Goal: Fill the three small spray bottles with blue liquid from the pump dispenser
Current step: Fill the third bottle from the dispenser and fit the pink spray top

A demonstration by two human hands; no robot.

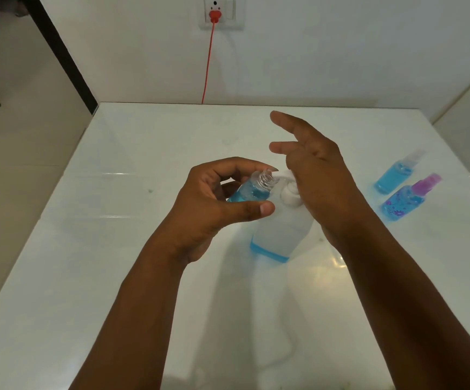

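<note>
An uncapped small spray bottle (pixel 252 187), partly filled with blue liquid, is held tilted in the left hand (pixel 214 204), the grip closed round its body, neck toward the pump spout. The pump dispenser (pixel 280 235) stands on the white desk (pixel 115 249) with a shallow blue layer at its base. The right hand (pixel 318 175) is laid on the pump head, fingers extended and spread, nothing clasped. Two capped, filled bottles are seen further right, one clear-capped (pixel 394 175) and one purple-capped (pixel 407 201). A red cable (pixel 208 60) hangs from a wall socket (pixel 221 11).
</note>
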